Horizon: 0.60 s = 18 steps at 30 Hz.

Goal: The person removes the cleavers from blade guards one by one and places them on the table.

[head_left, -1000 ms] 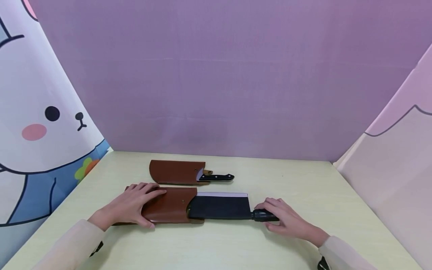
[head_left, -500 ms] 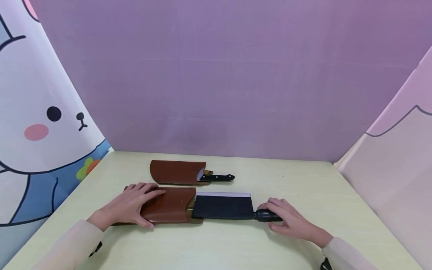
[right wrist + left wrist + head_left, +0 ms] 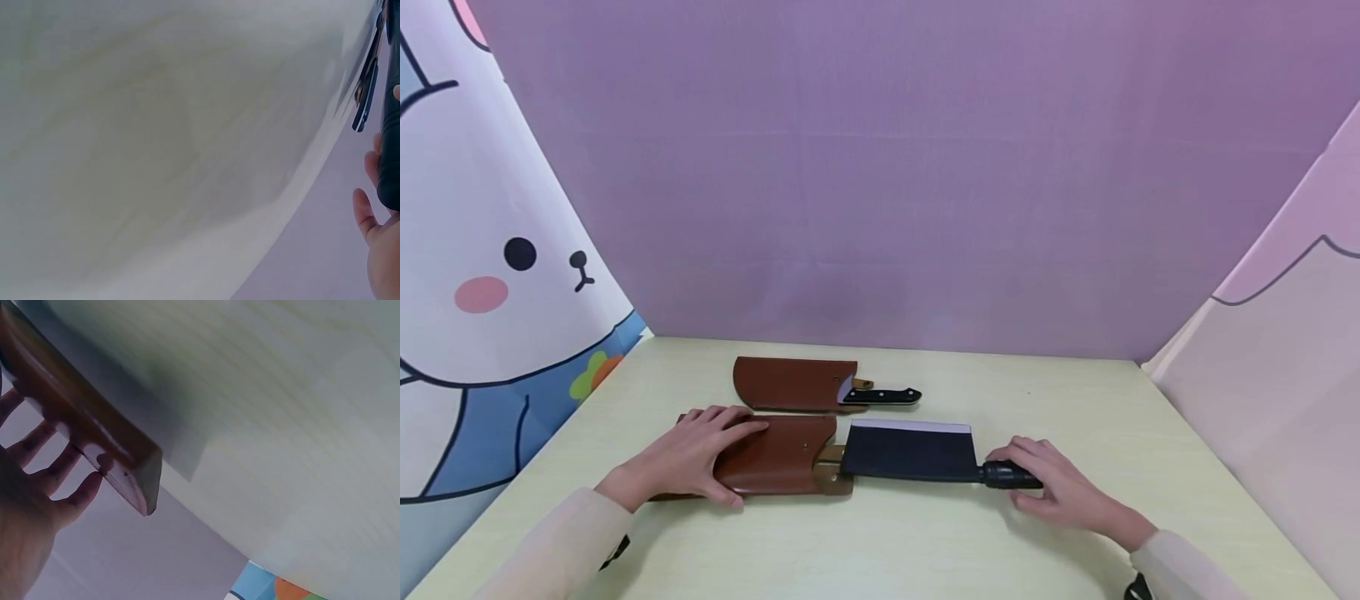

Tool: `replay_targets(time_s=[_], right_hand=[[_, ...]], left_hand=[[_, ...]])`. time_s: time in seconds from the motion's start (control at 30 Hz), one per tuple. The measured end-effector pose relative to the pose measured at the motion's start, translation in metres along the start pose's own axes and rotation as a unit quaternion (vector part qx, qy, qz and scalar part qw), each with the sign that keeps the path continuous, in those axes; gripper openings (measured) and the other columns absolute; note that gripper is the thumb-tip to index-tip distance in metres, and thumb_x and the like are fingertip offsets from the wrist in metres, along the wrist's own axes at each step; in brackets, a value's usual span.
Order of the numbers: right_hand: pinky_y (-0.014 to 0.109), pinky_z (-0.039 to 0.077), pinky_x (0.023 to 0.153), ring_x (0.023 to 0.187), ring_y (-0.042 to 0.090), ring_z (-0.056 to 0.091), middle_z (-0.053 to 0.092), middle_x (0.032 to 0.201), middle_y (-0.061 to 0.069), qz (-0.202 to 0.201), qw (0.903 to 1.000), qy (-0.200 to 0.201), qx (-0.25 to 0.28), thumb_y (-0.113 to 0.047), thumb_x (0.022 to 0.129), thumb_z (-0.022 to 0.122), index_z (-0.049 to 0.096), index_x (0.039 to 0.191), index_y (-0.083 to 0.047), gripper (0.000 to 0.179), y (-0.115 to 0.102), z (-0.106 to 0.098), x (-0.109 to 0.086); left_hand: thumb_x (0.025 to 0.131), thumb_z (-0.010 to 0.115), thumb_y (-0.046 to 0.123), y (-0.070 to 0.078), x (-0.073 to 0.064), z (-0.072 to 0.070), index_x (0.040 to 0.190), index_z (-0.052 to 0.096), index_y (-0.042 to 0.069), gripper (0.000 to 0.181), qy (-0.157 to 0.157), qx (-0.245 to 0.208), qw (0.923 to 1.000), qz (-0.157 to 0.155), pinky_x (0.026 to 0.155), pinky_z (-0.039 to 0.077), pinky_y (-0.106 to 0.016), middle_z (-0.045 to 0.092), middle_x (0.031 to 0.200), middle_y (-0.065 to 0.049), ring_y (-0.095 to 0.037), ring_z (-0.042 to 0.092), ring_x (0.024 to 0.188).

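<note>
While I watch from my remote seat, the right hand (image 3: 1060, 490) is clamped round the black handle of a cleaver (image 3: 913, 452) around the middle of the bench (image 3: 887, 542), between its left and right edges. The left hand (image 3: 692, 454) grips a brown sheath (image 3: 778, 458) nearer the bench's left edge, its thumb on the near side. My left wrist view adds what the head view hides: fingertips pressed along the sheath's other side. My right wrist view shows the handle's rounded butt, mostly covered by the palm from above.

A second ago I saw the blade's end inside the sheath's mouth; now it is out, and cleaver and right hand have shifted toward the bench's right edge, baring more tan lining (image 3: 829, 477). I cannot tell whether blade and lining touch. The left hand has hardly moved.

The blade is broad, rectangular and matt black, its pale strip facing the bench's far edge; the sheath looks like smooth, glossy leather. Farther back lies a second sheath (image 3: 793, 383), rounded at its left end, holding a small knife (image 3: 883, 397) with a riveted black handle. Along the bench's far edge rises a lightly creased purple backdrop (image 3: 887, 183).
</note>
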State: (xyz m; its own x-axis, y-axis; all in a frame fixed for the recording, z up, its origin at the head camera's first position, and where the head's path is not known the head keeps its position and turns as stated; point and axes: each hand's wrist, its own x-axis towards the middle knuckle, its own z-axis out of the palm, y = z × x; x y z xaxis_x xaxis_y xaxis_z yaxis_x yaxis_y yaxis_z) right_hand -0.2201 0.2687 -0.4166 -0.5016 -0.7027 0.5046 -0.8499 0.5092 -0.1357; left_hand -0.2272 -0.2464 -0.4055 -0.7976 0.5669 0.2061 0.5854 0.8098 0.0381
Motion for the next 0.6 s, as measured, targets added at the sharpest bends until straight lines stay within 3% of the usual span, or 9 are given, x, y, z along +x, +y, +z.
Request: replay_targets(time_s=[0.6], right_hand=[[0.021,0.032,0.075,0.087,0.003,0.048,0.055,0.098,-0.012,0.001,1.0000,-0.002,-0.003,-0.007,0.064,0.071,0.058,0.112,-0.014,0.050,0.008,-0.013,-0.018]], left_hand=[[0.055,0.058,0.082,0.002,0.008,0.005,0.134,0.046,0.025,0.098,-0.016,-0.011,0.9998,0.004,0.088,0.039,-0.054,0.044,0.132,-0.006,-0.026,0.044,0.115]])
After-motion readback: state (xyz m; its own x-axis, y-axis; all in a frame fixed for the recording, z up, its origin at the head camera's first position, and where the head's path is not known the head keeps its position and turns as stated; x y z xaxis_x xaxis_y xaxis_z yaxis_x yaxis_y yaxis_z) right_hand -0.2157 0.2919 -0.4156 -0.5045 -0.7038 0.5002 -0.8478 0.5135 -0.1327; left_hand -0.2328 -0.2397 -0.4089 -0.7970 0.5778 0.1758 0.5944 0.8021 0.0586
